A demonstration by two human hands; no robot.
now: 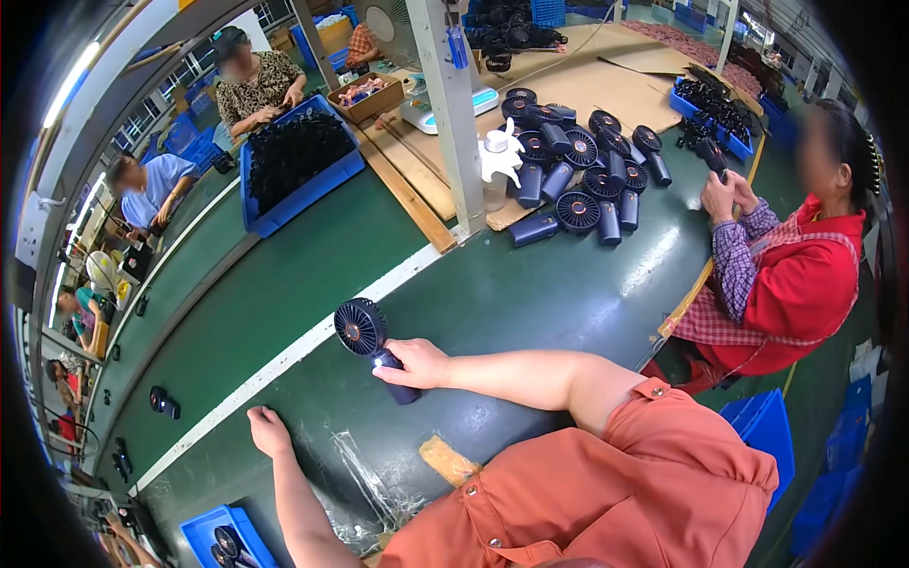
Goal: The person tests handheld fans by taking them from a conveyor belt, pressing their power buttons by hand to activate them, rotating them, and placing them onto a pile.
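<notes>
My right hand (pixel 417 364) grips the handle of a dark blue hand-held fan (pixel 365 331); its round head points up and left over the green table (pixel 312 275), and a small white light glows on the handle. My left hand (pixel 268 431) rests as a loose fist on the table near a white stripe (pixel 284 355), holding nothing that I can see. Clear plastic bags (pixel 365 483) lie just right of my left forearm. My orange sleeves fill the lower right.
A pile of several dark blue fans (pixel 578 180) lies at the far side beside a white spray bottle (pixel 497 156) and a post (pixel 453 114). A person in red (pixel 786 275) works at the right. Blue crates (pixel 294 170) and other workers sit at the left.
</notes>
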